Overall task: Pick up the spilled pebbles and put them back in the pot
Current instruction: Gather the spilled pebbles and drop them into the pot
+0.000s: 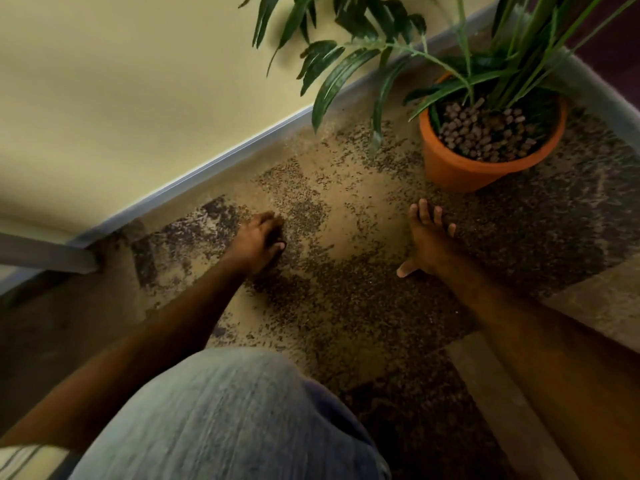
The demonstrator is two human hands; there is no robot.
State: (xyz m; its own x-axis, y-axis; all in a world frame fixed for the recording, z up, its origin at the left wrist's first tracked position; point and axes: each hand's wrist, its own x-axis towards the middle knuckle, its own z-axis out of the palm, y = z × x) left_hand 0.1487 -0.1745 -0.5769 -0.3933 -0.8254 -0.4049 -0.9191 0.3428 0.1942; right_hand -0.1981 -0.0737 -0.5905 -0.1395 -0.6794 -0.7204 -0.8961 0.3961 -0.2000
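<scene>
pebbles to gather, one hand down on the floor

head view: the terracotta pot (485, 168) stands on the speckled floor (346, 209) near the wall, at the upper right, with a green plant (363, 64) rising out of it. a layer of pale, rounded pebbles (485, 133) fills the top of the pot. whether any spilled ones lie loose on the floor cannot be told; the mottled brown pattern hides anything small.

the left hand (258, 239) reaches down to the floor well to the left of the pot, fingers curled under and the thumb tucked in. whether it has a pebble in its grip cannot be told, as the fingertips face away from the camera. the right hand (427, 240) rests flat on the floor, fingers spread and straight, thumb out to the side, holding nothing, just below the pot.

a knee in light trousers (225, 410) fills the bottom of the view.

as a judgement, the pebbles look small, hard and light, likely to roll if nudged. each is best pinched from above between thumb and fingertips, or several scooped into a cupped palm, then dropped over the rim clear of the leaves.
</scene>
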